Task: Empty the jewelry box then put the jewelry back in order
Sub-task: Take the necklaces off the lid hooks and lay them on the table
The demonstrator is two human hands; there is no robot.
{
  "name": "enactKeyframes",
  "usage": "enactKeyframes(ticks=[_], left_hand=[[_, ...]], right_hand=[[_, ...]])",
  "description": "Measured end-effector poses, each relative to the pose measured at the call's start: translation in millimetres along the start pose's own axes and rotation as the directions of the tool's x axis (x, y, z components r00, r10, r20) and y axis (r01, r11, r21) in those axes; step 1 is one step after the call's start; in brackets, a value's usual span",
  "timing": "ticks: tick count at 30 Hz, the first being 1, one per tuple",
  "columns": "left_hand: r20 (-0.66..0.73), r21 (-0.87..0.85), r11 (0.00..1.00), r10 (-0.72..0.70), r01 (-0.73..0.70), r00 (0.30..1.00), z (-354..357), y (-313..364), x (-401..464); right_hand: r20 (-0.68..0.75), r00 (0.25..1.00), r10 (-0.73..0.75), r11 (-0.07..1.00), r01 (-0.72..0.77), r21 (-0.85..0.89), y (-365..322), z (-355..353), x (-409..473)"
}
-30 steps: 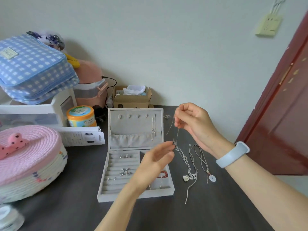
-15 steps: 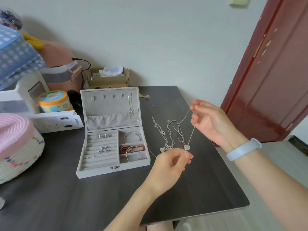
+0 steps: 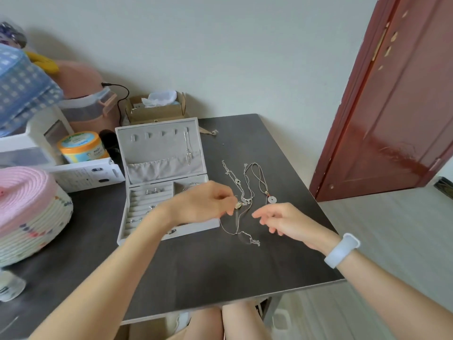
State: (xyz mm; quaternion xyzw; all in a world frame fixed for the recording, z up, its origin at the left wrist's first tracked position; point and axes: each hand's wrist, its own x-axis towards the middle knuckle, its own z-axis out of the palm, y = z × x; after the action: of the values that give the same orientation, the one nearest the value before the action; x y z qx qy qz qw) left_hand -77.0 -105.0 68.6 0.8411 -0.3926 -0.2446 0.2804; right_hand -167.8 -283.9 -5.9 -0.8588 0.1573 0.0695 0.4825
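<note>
The grey jewelry box (image 3: 157, 153) stands open on the dark table (image 3: 220, 271). One chain (image 3: 187, 148) hangs from a hook in its lid, and rings (image 3: 153, 191) sit in the left slots. Several silver necklaces (image 3: 241, 187) lie to the right of the box, one with a round white pendant (image 3: 271, 199). My left hand (image 3: 203, 202) pinches a thin chain (image 3: 239, 231) near a small pendant, and the chain trails onto the table. My right hand (image 3: 282, 219) hovers just right of it, fingers apart and holding nothing.
A pink-lidded woven basket (image 3: 29, 212) sits at the left, with a white packet (image 3: 85, 174) and an orange jar (image 3: 79, 146) behind it. A cardboard box (image 3: 157, 110) stands against the wall. The table's right edge is close to a red door (image 3: 392, 106).
Both hands have dropped from mid-air to the table, laying the thin chain down in front of the other necklaces. My right hand has let go of its end.
</note>
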Motion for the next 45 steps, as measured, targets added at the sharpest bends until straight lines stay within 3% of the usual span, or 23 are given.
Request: enactKeyframes(ticks=[4, 8, 13, 20, 24, 30, 33, 39, 45], left_hand=[[0.069, -0.003, 1.0, -0.031, 0.031, 0.997, -16.1, 6.0, 2.1], [0.087, -0.074, 0.997, -0.005, 0.012, 0.996, -24.9, 9.1, 2.4], [-0.017, -0.231, 0.973, 0.005, -0.008, 1.0, -34.2, -4.9, -1.7], [-0.167, -0.453, 0.891, -0.079, -0.005, 0.983, -8.1, -39.1, -6.3], [-0.294, -0.557, 0.83, -0.166, -0.028, 0.941, 29.4, -43.7, 6.5], [-0.407, -0.596, 0.799, -0.214, -0.081, 0.888, 73.3, -24.4, 31.2], [-0.471, -0.47, 0.877, -0.151, -0.102, 0.869, 91.7, -11.3, 42.9], [-0.387, -0.405, 0.905, -0.043, -0.128, 0.921, 124.6, 15.2, 70.4], [-0.3, -0.381, 0.924, -0.086, -0.036, 0.95, 133.9, 9.1, 107.6]], right_hand=[[0.045, 0.976, -0.212, 0.965, 0.203, 0.164, -12.0, 22.9, 5.8], [0.267, 0.903, -0.337, 0.869, 0.189, 0.457, -23.4, 44.7, 11.9], [0.223, 0.888, -0.403, 0.805, 0.228, 0.547, -20.4, 51.4, 9.4], [0.111, 0.955, -0.276, 0.873, 0.201, 0.444, 9.2, 7.9, -0.2], [-0.044, 0.989, -0.139, 0.908, 0.145, 0.393, 28.3, -21.9, 1.4], [-0.279, 0.96, -0.02, 0.917, 0.129, 0.377, 48.7, -64.4, 12.6], [-0.371, 0.927, 0.063, 0.947, 0.062, 0.316, 53.4, -80.9, 30.3], [-0.466, 0.871, 0.155, 0.951, -0.003, 0.31, 51.4, -104.8, 83.7], [-0.416, 0.907, 0.072, 0.989, -0.012, 0.144, 44.9, -118.4, 141.4]])
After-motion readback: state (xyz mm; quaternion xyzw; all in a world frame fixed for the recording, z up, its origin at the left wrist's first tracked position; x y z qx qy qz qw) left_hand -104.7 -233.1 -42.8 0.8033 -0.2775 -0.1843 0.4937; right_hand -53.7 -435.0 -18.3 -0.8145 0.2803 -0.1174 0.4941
